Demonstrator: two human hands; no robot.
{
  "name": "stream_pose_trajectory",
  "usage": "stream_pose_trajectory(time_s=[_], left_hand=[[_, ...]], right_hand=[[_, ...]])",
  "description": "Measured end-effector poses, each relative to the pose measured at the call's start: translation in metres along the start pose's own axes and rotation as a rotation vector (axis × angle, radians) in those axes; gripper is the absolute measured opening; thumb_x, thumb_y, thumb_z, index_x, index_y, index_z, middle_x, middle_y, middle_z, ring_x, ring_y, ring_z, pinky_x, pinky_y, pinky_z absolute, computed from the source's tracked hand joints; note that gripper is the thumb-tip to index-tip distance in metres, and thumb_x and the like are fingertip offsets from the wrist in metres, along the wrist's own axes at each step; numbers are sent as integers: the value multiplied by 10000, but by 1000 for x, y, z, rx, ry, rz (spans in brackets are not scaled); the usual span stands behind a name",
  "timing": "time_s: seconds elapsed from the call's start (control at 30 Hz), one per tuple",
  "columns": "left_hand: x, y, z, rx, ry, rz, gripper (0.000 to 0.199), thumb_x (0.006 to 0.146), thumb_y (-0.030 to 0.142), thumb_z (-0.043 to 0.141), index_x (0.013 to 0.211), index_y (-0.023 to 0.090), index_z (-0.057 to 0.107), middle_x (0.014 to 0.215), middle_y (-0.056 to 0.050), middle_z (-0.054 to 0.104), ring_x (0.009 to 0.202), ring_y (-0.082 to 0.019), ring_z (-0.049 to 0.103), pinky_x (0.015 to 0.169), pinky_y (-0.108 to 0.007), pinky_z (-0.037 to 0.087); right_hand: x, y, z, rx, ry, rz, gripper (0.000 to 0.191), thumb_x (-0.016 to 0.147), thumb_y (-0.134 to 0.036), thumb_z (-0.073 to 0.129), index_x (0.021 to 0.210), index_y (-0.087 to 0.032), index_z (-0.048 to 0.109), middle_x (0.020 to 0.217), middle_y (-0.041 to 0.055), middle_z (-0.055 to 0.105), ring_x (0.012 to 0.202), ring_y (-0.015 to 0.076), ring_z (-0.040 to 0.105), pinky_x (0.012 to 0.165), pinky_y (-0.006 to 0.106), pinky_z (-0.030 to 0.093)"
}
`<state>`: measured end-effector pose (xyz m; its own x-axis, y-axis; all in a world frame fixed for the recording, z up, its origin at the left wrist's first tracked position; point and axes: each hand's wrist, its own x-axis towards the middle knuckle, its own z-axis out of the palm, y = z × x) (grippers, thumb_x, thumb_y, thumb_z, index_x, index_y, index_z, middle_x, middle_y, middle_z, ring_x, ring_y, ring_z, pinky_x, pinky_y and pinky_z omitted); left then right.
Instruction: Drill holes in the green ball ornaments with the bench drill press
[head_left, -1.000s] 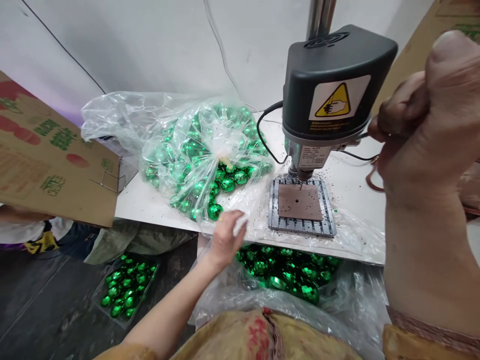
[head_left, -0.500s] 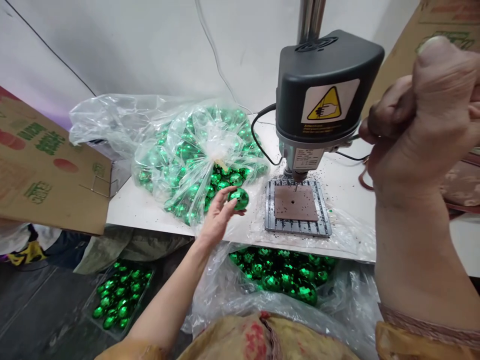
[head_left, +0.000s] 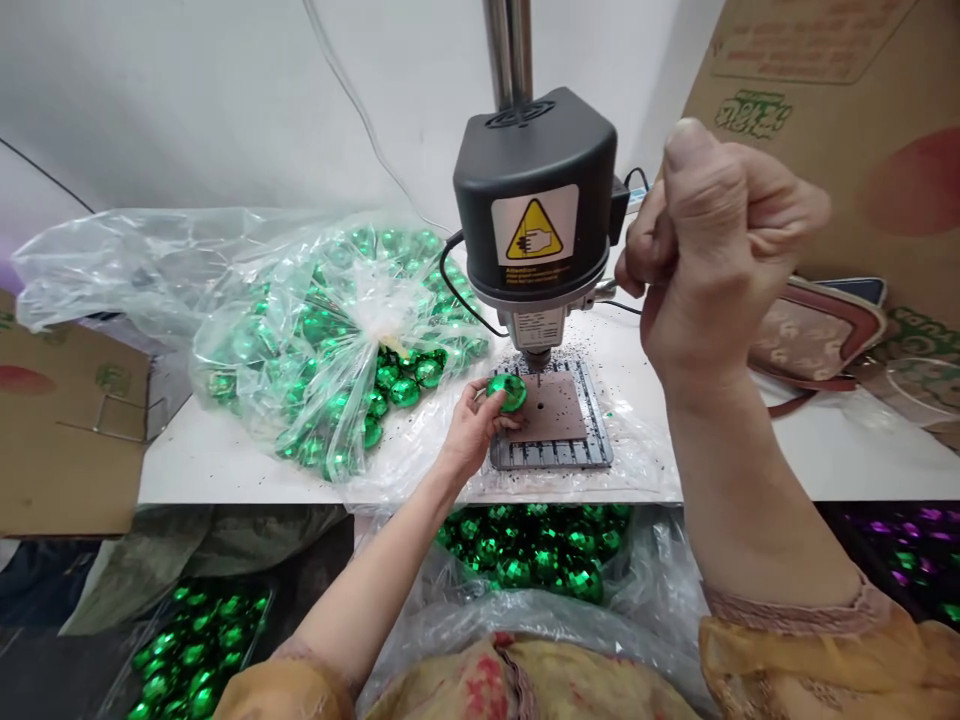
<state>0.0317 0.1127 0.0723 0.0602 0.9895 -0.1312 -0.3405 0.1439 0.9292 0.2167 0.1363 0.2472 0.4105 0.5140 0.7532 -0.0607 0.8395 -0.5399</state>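
Between the fingers and thumb of my left hand [head_left: 469, 432] is a shiny green faceted ball [head_left: 508, 393], over the left side of a brown board [head_left: 561, 412]. A dark hole shows in that board, which lies on the slotted metal base [head_left: 551, 459] of a bench drill press [head_left: 534, 165]. My right hand [head_left: 724, 235] is closed in a fist around the drill press's feed handle [head_left: 602, 291]; most of the handle is hidden in it. The drill's chuck [head_left: 536, 357] hangs over the board, close to the ball.
Left of the drill, a clear plastic bag [head_left: 300, 345] of green balls lies on the white table [head_left: 217, 470]. More green balls [head_left: 525, 550] fill plastic below the front edge, and a tub [head_left: 259, 640] stands lower left. Cardboard boxes [head_left: 67, 440] flank the table; a bag [head_left: 806, 335] lies right.
My left hand has carried the green ball from beside the plastic bag to over the board. My right hand stays on the handle. The whole view has shifted rightward.
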Motion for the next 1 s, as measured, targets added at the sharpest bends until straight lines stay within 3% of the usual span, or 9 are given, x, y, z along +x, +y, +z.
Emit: stream_pose_trajectory(time_s=[0.07, 0.27, 0.37, 0.57, 0.8, 1.0], left_hand=[[0, 5, 0, -94, -24, -64, 602, 715, 495, 878, 1132, 234, 530, 913, -12, 736, 652, -166, 709, 616, -289, 568], [-3, 9, -4, -253, 9, -103, 506, 778, 546, 832, 1130, 256, 611, 1054, -35, 731, 912, -201, 732, 810, -361, 616], [-1, 4, -4, -174, 33, -43, 501, 730, 459, 890, 1115, 234, 662, 1084, -46, 735, 954, -202, 715, 861, -378, 602], [8, -2, 0, 70, 23, 71, 601, 654, 346, 934, 1185, 212, 685, 1066, -47, 753, 968, -166, 697, 927, -305, 539], [25, -19, 3, 184, -104, 262, 538, 639, 350, 944, 1076, 197, 669, 1079, -59, 722, 977, -186, 688, 915, -335, 545], [36, -29, 1, 213, -191, 315, 605, 652, 349, 946, 1158, 207, 647, 1184, -85, 700, 1107, -225, 671, 1035, -394, 506]], right_hand=[[-1, -1, 0, -8, 0, 16, 495, 956, -228, 554, 508, -158, 358, 447, -71, 330, 402, -1, 309, 424, 176, 230], [-1, 2, 0, 51, -13, -30, 486, 944, -209, 564, 508, -156, 355, 440, -79, 339, 394, -5, 295, 409, 175, 213], [-2, 2, 0, 46, -11, -29, 483, 954, -210, 545, 514, -155, 352, 445, -79, 330, 400, -2, 300, 426, 181, 213], [-2, 4, 0, 27, -4, -54, 530, 932, -314, 610, 512, -157, 327, 442, -78, 310, 399, -2, 287, 431, 200, 206], [-3, 4, 1, 39, -5, -71, 532, 925, -364, 622, 524, -179, 325, 453, -77, 276, 392, 22, 270, 417, 231, 195], [-5, 1, 0, 11, -23, -64, 511, 944, -338, 602, 536, -188, 333, 463, -73, 275, 410, 38, 281, 448, 243, 232]])
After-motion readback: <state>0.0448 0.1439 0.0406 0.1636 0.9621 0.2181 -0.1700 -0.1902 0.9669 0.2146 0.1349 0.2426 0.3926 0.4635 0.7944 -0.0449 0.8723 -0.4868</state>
